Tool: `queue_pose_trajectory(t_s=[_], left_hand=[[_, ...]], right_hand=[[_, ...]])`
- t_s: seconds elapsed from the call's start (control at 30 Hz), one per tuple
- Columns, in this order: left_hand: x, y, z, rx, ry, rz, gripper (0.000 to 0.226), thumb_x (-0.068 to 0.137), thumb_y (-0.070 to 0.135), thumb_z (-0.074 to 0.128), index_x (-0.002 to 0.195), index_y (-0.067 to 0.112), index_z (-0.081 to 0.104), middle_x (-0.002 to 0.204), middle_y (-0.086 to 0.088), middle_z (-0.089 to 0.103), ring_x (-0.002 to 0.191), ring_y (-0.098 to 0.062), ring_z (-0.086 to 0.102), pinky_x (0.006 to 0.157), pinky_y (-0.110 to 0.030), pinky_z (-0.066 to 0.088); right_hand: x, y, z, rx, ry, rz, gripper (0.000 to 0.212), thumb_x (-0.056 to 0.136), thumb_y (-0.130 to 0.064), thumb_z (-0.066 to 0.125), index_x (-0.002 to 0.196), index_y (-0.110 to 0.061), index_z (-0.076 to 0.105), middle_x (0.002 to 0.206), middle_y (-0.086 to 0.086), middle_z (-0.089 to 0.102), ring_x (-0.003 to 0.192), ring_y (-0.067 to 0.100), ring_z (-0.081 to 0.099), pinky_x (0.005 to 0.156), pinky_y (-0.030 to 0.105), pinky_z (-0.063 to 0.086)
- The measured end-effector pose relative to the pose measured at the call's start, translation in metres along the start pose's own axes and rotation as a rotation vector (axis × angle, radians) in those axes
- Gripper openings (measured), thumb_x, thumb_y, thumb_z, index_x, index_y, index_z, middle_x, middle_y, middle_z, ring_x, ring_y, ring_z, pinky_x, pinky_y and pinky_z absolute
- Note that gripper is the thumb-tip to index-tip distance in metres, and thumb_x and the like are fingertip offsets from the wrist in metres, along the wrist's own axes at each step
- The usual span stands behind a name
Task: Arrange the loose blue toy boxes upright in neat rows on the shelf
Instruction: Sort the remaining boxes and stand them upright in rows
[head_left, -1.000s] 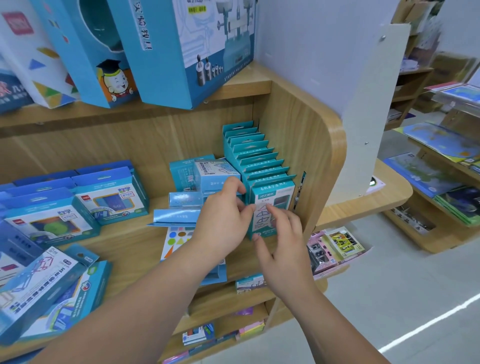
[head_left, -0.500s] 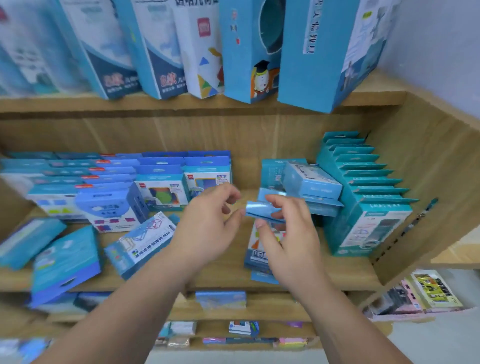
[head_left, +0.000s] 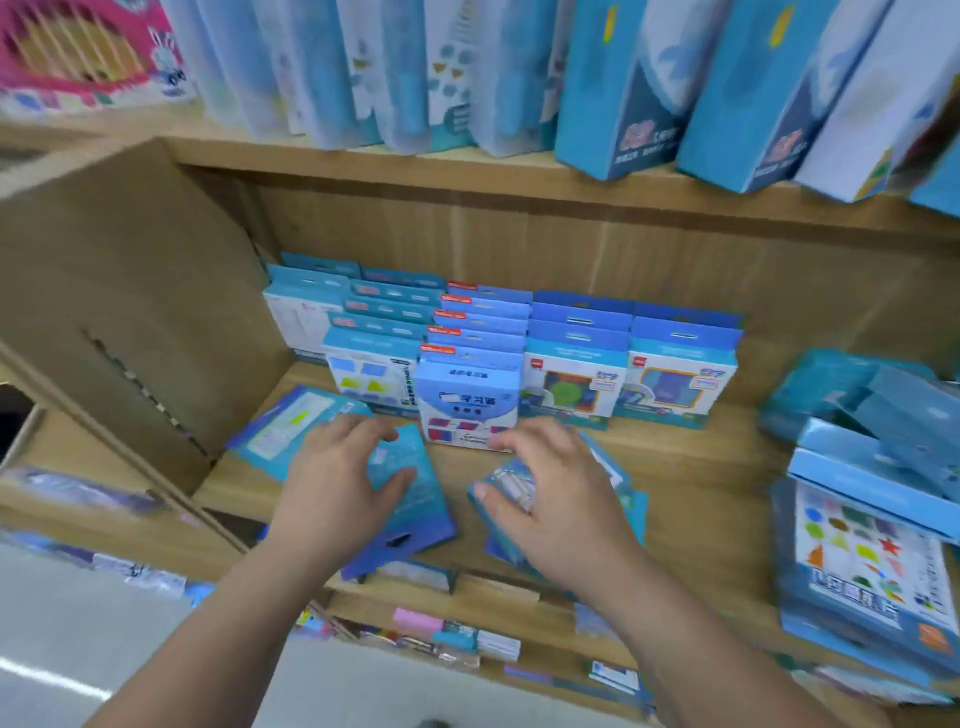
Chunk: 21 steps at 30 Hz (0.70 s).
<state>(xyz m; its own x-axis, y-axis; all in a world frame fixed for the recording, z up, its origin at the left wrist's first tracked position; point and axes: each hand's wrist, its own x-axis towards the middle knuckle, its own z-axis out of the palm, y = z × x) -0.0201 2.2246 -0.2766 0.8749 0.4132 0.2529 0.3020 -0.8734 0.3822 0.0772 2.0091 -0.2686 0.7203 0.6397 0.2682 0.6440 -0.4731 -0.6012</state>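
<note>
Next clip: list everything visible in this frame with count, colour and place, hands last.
upright box rows: about five rows, blue, back of the middle shelf
left flat box: one, blue, shelf front, under the left hand
right flat box: one, blue, under the right hand
far-left flat box: one, blue and white, by the shelf's left wall
box pile: several, blue, jumbled at the right
shape-print box: one, blue with coloured shapes, flat, far right
tall boxes: many, blue and white, upper shelf
pink box: one, pink, upper left
shelf: one, wooden
left hand: rests on left flat box
right hand: fingers curled over right flat box
</note>
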Motion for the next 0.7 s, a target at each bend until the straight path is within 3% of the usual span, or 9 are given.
queue_pose_trajectory(t_s=[0.23, 0.33, 0.43, 0.5, 0.57, 0.7], left_hand=[[0.014, -0.104, -0.006, 0.163, -0.142, -0.119, 0.075, 0.072, 0.075, 0.046, 0.124, 0.023, 0.062, 0.124, -0.007, 0.061, 0.114, -0.036, 0.057, 0.098, -0.046, 0.044], [0.010, -0.123, -0.004, 0.080, -0.194, -0.141, 0.085, 0.070, 0.076, 0.046, 0.134, 0.022, 0.058, 0.135, -0.010, 0.058, 0.126, -0.035, 0.053, 0.106, -0.048, 0.040], [0.006, -0.130, -0.005, 0.015, -0.193, -0.106, 0.077, 0.072, 0.059, 0.061, 0.137, 0.017, 0.057, 0.140, -0.014, 0.055, 0.134, -0.035, 0.047, 0.111, -0.047, 0.037], [0.007, -0.132, -0.009, -0.001, -0.208, -0.093, 0.075, 0.070, 0.038, 0.073, 0.140, 0.017, 0.054, 0.143, -0.012, 0.052, 0.137, -0.033, 0.042, 0.115, -0.043, 0.034], [0.008, -0.130, -0.014, 0.053, -0.229, -0.064, 0.074, 0.070, 0.027, 0.076, 0.140, 0.019, 0.052, 0.143, -0.008, 0.052, 0.135, -0.032, 0.044, 0.112, -0.041, 0.038], [0.011, -0.122, -0.023, 0.144, -0.131, 0.010, 0.056, 0.078, 0.026, 0.071, 0.131, 0.018, 0.055, 0.118, -0.009, 0.066, 0.101, -0.034, 0.064, 0.080, -0.043, 0.056]], right_hand=[[0.035, -0.051, 0.062, -0.288, -0.256, -0.058, 0.062, 0.078, -0.058, 0.070, 0.132, -0.028, 0.059, 0.132, -0.002, 0.052, 0.126, 0.022, 0.045, 0.109, 0.042, 0.039], [0.040, -0.060, 0.079, -0.391, -0.503, -0.034, 0.091, 0.070, -0.068, 0.075, 0.148, -0.036, 0.040, 0.157, 0.002, 0.029, 0.147, 0.024, 0.022, 0.122, 0.040, 0.023], [0.041, -0.064, 0.094, -0.466, -0.638, -0.045, 0.110, 0.065, -0.064, 0.080, 0.155, -0.042, 0.020, 0.166, 0.001, 0.008, 0.152, 0.028, 0.005, 0.123, 0.040, 0.015], [0.044, -0.064, 0.101, -0.508, -0.620, -0.060, 0.107, 0.072, -0.052, 0.080, 0.155, -0.047, 0.013, 0.166, -0.002, 0.006, 0.152, 0.028, 0.006, 0.121, 0.041, 0.020], [0.049, -0.063, 0.104, -0.509, -0.576, -0.064, 0.096, 0.079, -0.042, 0.076, 0.154, -0.049, 0.017, 0.166, -0.005, 0.013, 0.151, 0.026, 0.011, 0.118, 0.041, 0.029], [0.056, -0.060, 0.095, -0.348, -0.518, -0.093, 0.054, 0.082, -0.028, 0.070, 0.134, -0.038, 0.062, 0.149, -0.005, 0.051, 0.140, 0.022, 0.040, 0.112, 0.040, 0.040]])
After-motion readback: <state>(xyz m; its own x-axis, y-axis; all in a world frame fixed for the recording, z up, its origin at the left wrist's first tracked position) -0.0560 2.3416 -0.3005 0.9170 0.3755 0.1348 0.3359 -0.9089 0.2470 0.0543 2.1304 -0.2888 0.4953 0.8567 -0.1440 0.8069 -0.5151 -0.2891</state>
